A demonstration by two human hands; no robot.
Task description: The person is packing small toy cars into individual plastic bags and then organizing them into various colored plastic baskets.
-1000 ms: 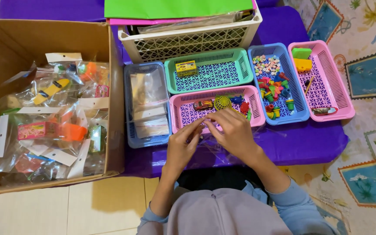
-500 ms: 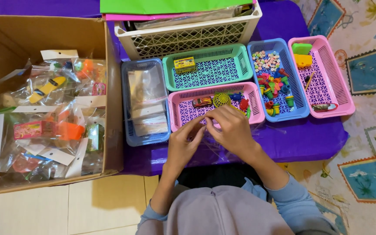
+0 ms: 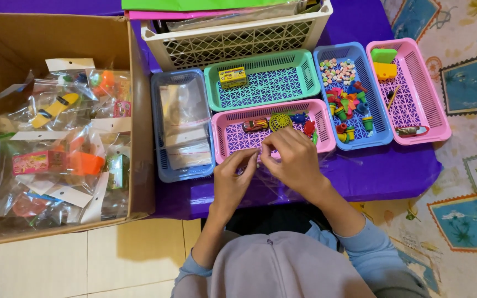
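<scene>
Both hands meet over purple table edge. Left hand (image 3: 233,182) and right hand (image 3: 293,163) pinch clear bag (image 3: 282,185) between fingertips, held taut at chest height, just before pink basket (image 3: 233,138) of small toys, within easy reach.

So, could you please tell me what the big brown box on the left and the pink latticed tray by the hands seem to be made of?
The big brown box looks like corrugated cardboard: matt brown walls with folded flaps. The pink latticed tray looks like moulded plastic: even bright colour, slight sheen, regular openwork floor. Both hands, left hand and right hand, pinch something clear and crinkly, probably thin plastic film.
</scene>
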